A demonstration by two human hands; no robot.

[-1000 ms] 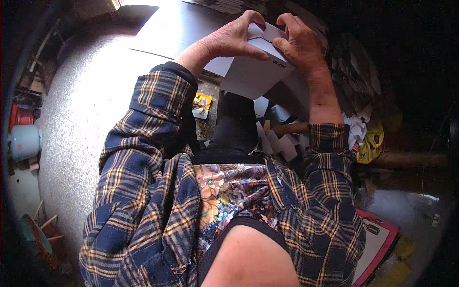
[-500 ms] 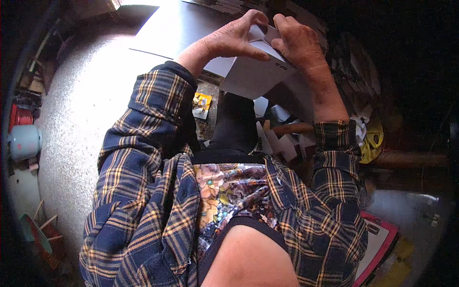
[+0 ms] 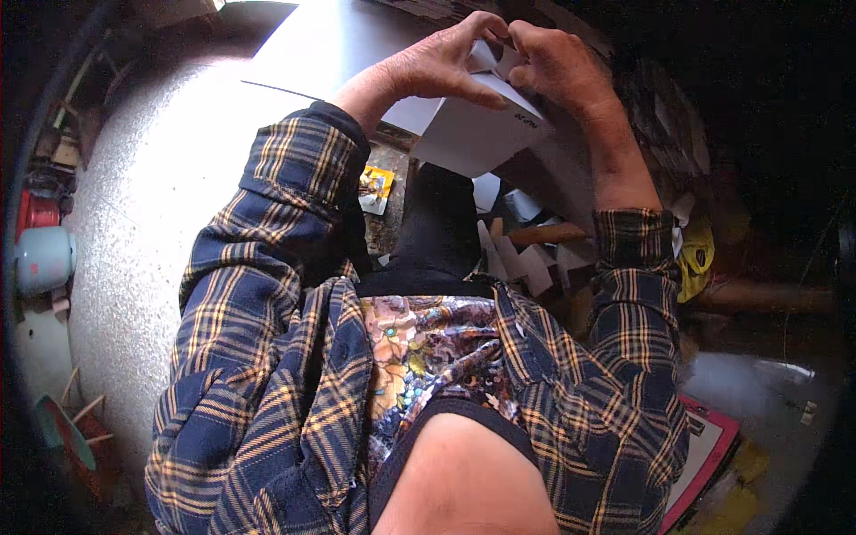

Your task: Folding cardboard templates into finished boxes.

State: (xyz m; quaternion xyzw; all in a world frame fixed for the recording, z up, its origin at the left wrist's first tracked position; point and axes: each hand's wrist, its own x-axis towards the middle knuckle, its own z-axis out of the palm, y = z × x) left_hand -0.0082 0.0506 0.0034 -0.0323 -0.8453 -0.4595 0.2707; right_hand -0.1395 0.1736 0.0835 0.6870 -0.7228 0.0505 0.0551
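A small white carton (image 3: 477,138) with dark print near one edge is held up in front of me, over my dark-clothed leg. My left hand (image 3: 441,69) grips its upper left part, thumb lying along the top edge and fingers bent over the far side. Close against it, my right hand (image 3: 571,73) is curled at the carton's top end, its fingertips pinching near a raised white flap (image 3: 482,58). What exactly those fingertips hold is partly hidden by the hand itself.
A white sheet-like surface (image 3: 312,53) lies beyond my left arm. Below the carton are a yellow packet (image 3: 376,185) and scattered card pieces (image 3: 535,267). A yellow bag (image 3: 695,263) sits at right. Along the left stand a blue-grey container (image 3: 46,259) and an overturned green stool (image 3: 62,430).
My right hand has turned and its fingers have drawn in toward my left hand at the carton's top. The carton has risen slightly; my left hand keeps its grip.
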